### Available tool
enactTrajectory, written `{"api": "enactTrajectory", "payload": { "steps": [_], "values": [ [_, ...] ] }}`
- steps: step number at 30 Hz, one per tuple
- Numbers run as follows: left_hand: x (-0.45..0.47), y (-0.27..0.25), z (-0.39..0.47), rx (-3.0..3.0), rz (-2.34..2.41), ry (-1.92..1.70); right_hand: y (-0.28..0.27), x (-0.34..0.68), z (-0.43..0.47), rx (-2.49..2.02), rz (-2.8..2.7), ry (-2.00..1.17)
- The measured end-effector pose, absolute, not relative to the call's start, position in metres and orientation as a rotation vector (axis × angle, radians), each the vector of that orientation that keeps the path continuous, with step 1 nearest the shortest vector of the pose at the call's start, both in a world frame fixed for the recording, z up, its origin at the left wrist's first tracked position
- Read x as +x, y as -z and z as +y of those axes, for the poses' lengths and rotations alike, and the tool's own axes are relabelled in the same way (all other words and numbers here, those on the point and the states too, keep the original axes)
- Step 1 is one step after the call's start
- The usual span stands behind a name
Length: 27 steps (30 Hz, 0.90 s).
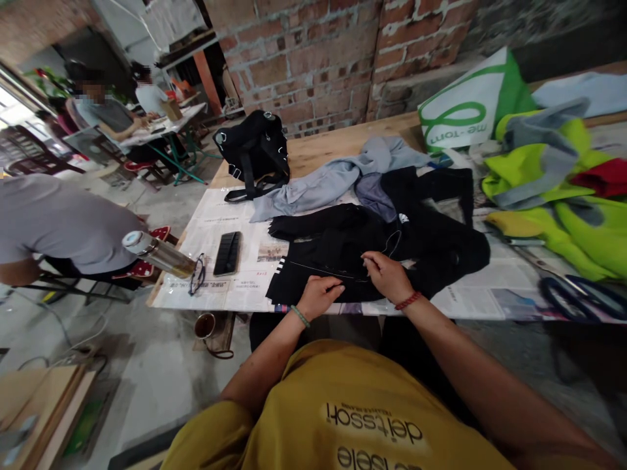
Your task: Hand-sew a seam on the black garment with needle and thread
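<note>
A black garment (318,235) lies spread in front of me, with white stitches at its left edge and a line of white thread (313,266) across it. My left hand (319,297) is closed at the garment's near edge, thumb and forefinger pinched on the cloth. Just to the right, my right hand (388,277) hovers low over the garment, its fingertips pinched together on thin white thread that loops up beside it. A needle, if there is one, is too small to make out.
Newspaper covers the table (289,143). Around the garment are a phone (228,252), glasses (198,274), a bottle (159,253), a black bag (255,153), a grey cloth (323,183), large scissors (568,287) and yellow-green clothing (543,176). Other people sit at left.
</note>
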<state>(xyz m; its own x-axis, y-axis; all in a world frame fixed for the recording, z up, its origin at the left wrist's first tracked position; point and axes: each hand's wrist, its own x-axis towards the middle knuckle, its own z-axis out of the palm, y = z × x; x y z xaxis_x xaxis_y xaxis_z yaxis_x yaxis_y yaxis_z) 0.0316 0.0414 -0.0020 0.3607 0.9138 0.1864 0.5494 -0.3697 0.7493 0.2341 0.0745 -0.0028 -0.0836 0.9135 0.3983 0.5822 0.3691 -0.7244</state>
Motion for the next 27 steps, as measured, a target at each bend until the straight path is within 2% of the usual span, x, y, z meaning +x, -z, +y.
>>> {"api": "enactTrajectory", "payload": {
  "steps": [5, 8, 14, 27],
  "values": [
    [0.031, 0.009, 0.039, 1.987, 1.288, -0.874, -0.032, 0.239, 0.054, -1.248, -1.379, -0.653],
    [0.030, 0.009, 0.039, 1.937, 1.262, -0.924, -0.045, 0.242, 0.032, -1.239, -1.461, -0.747],
    [0.029, 0.003, 0.038, 1.884, 1.198, -0.982, -0.024, 0.229, 0.001, -1.281, -1.909, -0.743],
    [0.025, 0.007, 0.037, 1.894, 1.198, -1.050, -0.004, 0.212, 0.006, -1.375, -2.044, -0.696]
  ]
}}
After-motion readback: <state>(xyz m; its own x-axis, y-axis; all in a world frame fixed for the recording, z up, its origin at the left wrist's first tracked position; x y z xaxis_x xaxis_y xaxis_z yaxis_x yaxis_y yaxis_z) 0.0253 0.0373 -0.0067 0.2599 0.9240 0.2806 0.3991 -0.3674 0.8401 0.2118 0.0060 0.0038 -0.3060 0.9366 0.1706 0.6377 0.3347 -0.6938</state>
